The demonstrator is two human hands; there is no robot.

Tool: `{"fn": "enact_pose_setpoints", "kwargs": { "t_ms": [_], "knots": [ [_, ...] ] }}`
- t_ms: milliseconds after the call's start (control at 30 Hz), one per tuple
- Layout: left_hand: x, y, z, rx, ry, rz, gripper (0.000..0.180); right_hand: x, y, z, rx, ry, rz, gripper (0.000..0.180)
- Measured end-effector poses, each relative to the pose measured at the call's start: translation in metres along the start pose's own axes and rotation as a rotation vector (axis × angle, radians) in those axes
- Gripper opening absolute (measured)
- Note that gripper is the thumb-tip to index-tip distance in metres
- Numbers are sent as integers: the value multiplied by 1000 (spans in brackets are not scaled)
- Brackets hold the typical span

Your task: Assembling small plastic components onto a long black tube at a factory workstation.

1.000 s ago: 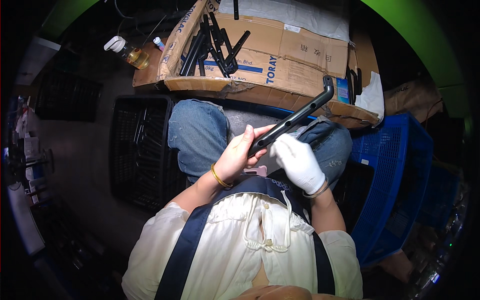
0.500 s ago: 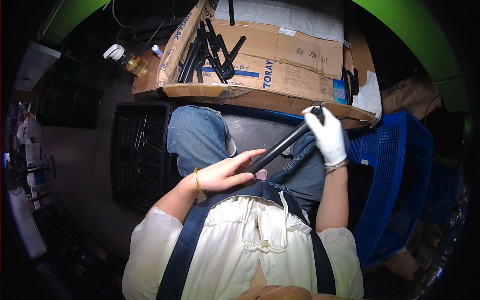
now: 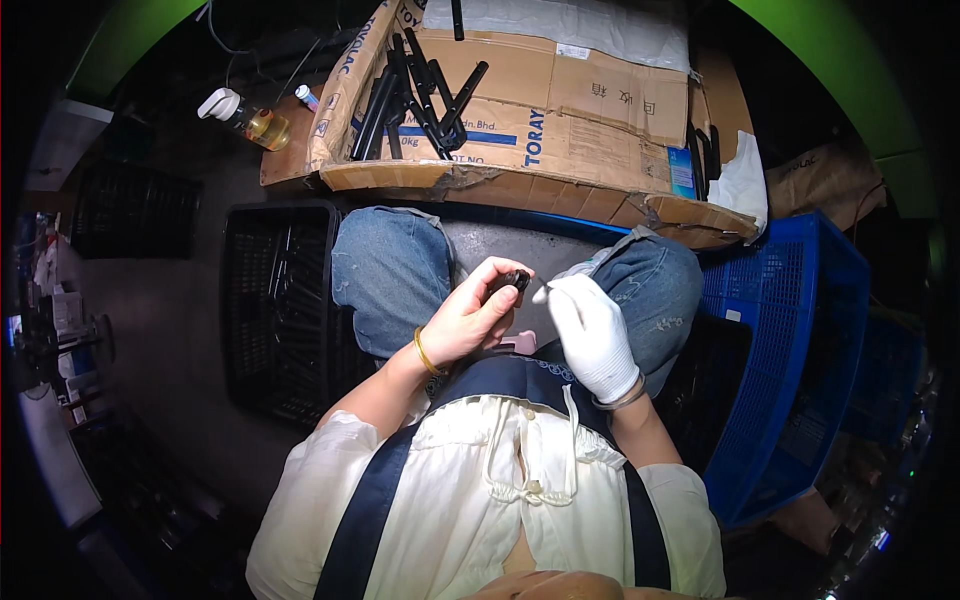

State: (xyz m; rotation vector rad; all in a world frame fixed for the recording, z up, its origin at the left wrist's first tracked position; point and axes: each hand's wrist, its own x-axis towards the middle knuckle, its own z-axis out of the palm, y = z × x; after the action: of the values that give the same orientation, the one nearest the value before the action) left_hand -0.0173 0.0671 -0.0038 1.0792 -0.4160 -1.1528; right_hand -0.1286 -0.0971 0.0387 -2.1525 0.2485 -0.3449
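Observation:
Above my lap, my bare left hand is wrapped round a black plastic tube. The tube points upward, so mostly its end shows, and its length is hidden behind the fingers. Close on its right is my white-gloved right hand, fingers pinched together toward that end. Something small and thin seems to be at the gloved fingertips, too small to name. A gap separates the two hands.
Beyond my knees, a cardboard box holds several black tubes. A black crate with dark parts stands at left, blue plastic crates at right. A bottle of yellowish liquid stands by the box's left side.
My left hand has lifted and turned the tube from lying slantwise to end-on. My right hand has let go of its far end and come down and left, beside the left hand.

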Motion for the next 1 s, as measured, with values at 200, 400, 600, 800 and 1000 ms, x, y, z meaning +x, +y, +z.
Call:
{"fn": "enact_pose_setpoints", "kwargs": {
  "t_ms": [200, 400, 600, 800, 1000],
  "knots": [
    [-1, 3, 4, -2, 23, -2, 28, 4, -21, 3, -107, -10, 31, 10],
    [-1, -2, 5, 14, 62, 19, 25, 4, -22, 1, -154, -27, 0, 11],
    [1, -10, 2, 192, 67, 103, 22, 5, -28, -2, -271, -69, 42, 12],
    [-10, -6, 3, 208, -68, 200, 26, 9, 19, -14, -351, 6, 154, 19],
    [1, 13, -2, 16, -70, 44, 25, 17, 0, -4, 129, 65, 146, 21]
  ]
}}
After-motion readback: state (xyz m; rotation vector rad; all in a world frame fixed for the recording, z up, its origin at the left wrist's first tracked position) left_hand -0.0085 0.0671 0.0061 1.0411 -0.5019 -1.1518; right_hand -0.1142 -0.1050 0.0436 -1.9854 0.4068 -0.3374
